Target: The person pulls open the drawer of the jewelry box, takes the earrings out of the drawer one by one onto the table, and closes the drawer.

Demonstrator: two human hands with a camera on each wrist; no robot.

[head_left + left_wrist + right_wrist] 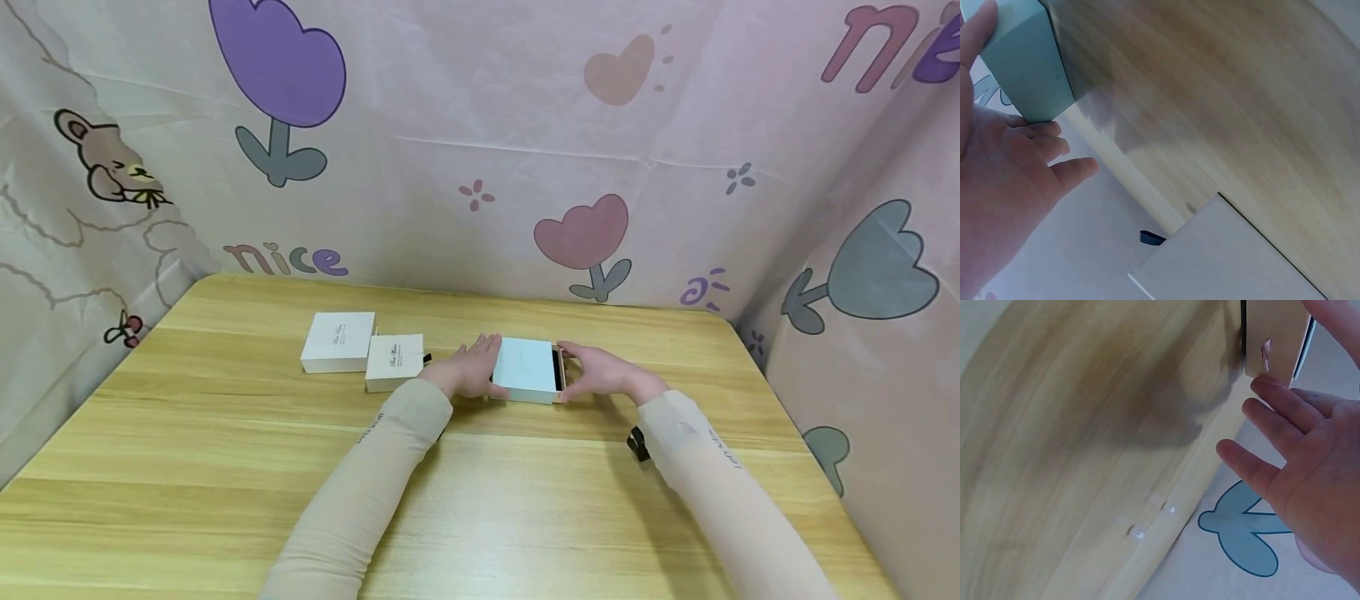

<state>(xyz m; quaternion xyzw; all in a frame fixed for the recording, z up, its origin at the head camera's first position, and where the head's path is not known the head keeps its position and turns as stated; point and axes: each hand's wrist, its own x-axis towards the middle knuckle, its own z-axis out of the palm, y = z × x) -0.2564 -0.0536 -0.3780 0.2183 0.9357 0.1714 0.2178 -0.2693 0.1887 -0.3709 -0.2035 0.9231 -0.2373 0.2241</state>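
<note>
Pale blue outside, the sliding box [525,364] lies on the wood-grained surface [480,500], and from my distant seat I see it squarely between the person's two hands. The left hand [474,368] grips its left end, thumb along the near side and fingers reaching over to the far edge. At the opposite end, the right hand [597,371] has hold of the drawer [1282,362], which stands a little way out of the box; I can make out a dark strip of its interior in the head view. My right wrist feed gives me the drawer's tan end face with a small pinkish tab [1266,353] on it, thumb at one side of that face and fingertips at a corner on the other.

Just to the left of the left hand I have a white box [395,357] with a black tab [1152,238] poking from its right end, and close by that, farther left and set back, a second white box [339,337]; both carry dark script too small for me to read. Behind the surface hangs a pale cloth [420,167] printed with tulips and the word "nice"
</note>
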